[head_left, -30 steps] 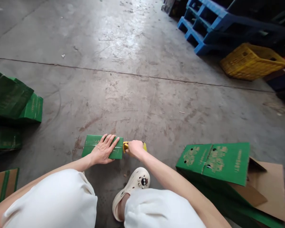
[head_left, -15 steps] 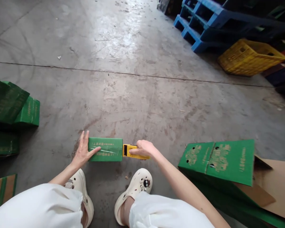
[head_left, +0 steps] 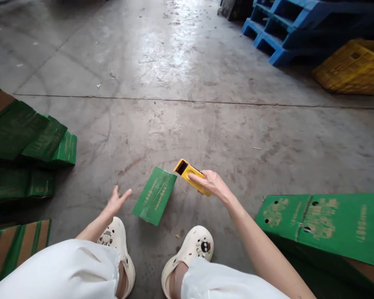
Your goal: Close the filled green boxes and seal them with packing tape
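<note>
A small green carton (head_left: 156, 195) with pale printing stands on the floor in front of my feet, turned at a slant, with a shiny clear strip of tape across it. My left hand (head_left: 115, 203) is off to its left, fingers spread and holding nothing, a short gap from the carton. My right hand (head_left: 210, 182) grips a yellow tape dispenser (head_left: 191, 176) with a dark opening at its front end. That end is raised close to the carton's upper right corner; whether it touches cannot be told.
Green cartons (head_left: 65, 149) are stacked at the left, and brown-and-green striped ones (head_left: 28, 245) lie lower left. A larger green box (head_left: 339, 228) is on the right near my arm. Blue pallets (head_left: 286, 33) and a yellow crate (head_left: 352, 68) stand at the upper right.
The green carton has swung from lying straight across to a slant. My left hand has come off it, and the tape dispenser has tilted and moved up from its right end. The view has shifted left.
</note>
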Demonstrator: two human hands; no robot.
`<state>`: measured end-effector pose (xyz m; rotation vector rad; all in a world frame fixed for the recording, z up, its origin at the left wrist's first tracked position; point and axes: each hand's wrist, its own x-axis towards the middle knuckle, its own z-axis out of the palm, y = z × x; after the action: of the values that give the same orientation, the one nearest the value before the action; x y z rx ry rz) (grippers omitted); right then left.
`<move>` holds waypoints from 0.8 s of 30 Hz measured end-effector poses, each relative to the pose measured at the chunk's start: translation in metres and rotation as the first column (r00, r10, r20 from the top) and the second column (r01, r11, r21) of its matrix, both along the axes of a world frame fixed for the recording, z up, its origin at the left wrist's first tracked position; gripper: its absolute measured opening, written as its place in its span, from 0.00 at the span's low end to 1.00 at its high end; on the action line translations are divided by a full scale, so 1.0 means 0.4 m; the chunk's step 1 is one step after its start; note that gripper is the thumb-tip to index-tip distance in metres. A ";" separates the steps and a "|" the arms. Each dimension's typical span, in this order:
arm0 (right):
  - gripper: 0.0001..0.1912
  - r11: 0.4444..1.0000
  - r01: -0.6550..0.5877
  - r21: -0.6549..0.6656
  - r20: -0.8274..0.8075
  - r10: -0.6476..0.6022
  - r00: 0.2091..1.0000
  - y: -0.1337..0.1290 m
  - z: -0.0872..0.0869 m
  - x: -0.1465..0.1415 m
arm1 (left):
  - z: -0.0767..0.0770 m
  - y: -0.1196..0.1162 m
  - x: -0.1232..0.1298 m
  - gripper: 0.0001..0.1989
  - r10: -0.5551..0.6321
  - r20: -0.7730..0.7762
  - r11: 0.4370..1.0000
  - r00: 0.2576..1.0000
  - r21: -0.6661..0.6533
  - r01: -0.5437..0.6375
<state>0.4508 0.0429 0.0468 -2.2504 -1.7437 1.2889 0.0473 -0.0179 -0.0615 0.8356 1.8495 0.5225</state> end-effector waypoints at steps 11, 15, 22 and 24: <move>0.32 0.926 -0.326 -0.192 -0.551 0.173 0.816 -0.020 0.023 -0.162 | 0.125 0.099 0.122 0.26 0.063 0.836 0.957 0.545 -0.204 0.204; 0.33 0.916 -0.352 -0.193 -0.508 0.214 0.834 -0.021 0.001 -0.166 | 0.099 0.097 0.117 0.20 0.099 0.819 0.957 0.565 -0.234 0.171; 0.33 0.918 -0.347 -0.191 -0.522 0.204 0.828 -0.029 -0.011 -0.172 | 0.094 0.106 0.115 0.20 0.110 0.818 0.963 0.564 -0.229 0.144; 0.34 0.919 -0.346 -0.191 -0.528 0.201 0.825 -0.032 -0.010 -0.172 | 0.098 0.104 0.118 0.21 0.093 0.820 0.967 0.564 -0.208 0.144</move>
<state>0.3821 0.0301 0.0429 -1.5624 -1.8057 2.0695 0.0943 0.0236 -0.0224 0.3156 0.9688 0.5198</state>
